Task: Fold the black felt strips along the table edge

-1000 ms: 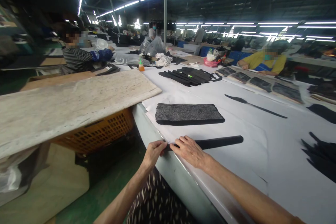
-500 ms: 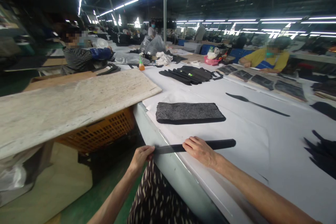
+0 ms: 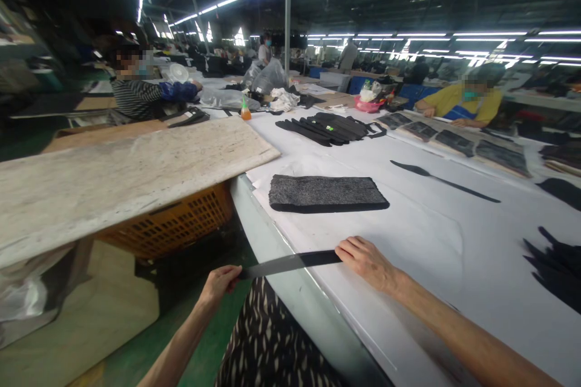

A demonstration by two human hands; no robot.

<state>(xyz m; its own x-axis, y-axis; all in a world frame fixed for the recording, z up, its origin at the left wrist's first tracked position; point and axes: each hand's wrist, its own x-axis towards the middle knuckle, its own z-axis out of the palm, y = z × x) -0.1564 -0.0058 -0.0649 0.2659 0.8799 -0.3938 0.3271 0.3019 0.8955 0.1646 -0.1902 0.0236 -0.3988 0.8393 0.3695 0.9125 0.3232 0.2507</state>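
Observation:
A long black strip [image 3: 290,262] stretches across the near edge of the white table. Its left end is pinched in my left hand [image 3: 222,281], out over the floor beyond the table edge. My right hand [image 3: 363,259] grips the other end above the white surface, fingers closed over it. Behind the strip lies a flat stack of grey-black ribbed pieces [image 3: 327,193] with a dark front edge.
A worn pale board [image 3: 136,175] juts in from the left over an orange crate [image 3: 170,224]. Black pieces [image 3: 333,128] lie farther back, a thin dark piece [image 3: 442,180] to the right. Two people sit beyond.
My left hand has moved left and slightly down with its end of the strip. My right hand has shifted right to the strip's far end, and more of the strip shows between them.

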